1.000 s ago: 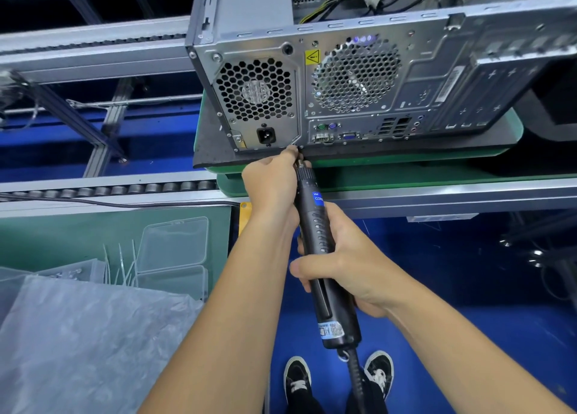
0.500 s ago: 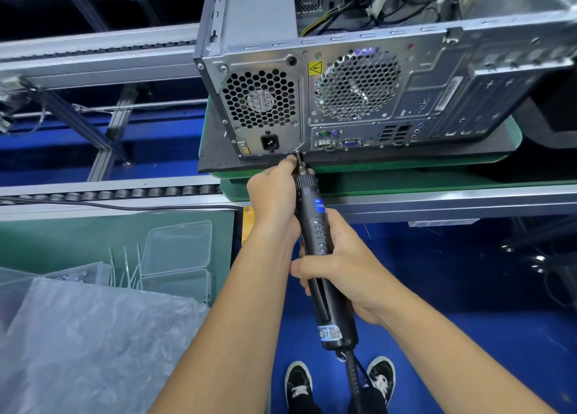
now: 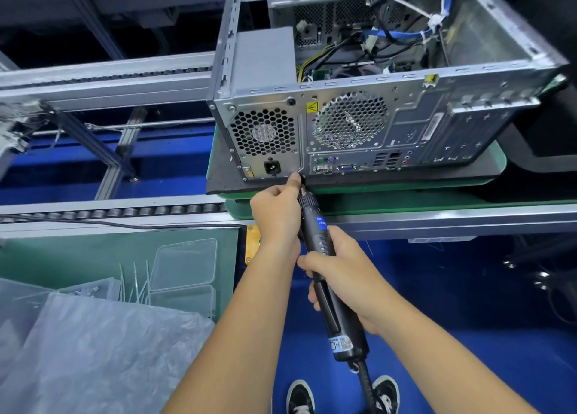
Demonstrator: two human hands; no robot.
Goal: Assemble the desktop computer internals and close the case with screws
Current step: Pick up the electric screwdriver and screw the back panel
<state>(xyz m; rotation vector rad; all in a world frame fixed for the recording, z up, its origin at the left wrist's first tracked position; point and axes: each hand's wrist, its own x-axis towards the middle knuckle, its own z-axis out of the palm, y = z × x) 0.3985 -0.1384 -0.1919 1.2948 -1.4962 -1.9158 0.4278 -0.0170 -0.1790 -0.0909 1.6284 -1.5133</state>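
Left hand (image 3: 276,209) fingers are pinched up by the electric screwdriver (image 3: 329,276) tip, right at the bottom edge of the computer case (image 3: 374,123) rear panel, just below the power socket (image 3: 271,167). Can't tell if there's a screw in there. Right hand (image 3: 343,276) is wrapped around the driver's black body. Case sits open-topped on a dark mat (image 3: 228,185) on the green pallet (image 3: 406,195), cables showing inside. Clear plastic boxes (image 3: 184,267) sit lower left.

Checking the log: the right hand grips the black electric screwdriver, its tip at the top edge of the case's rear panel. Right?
Not quite. In the head view the right hand grips the black electric screwdriver, but its tip is at the bottom edge of the case's rear panel, beside the left hand.
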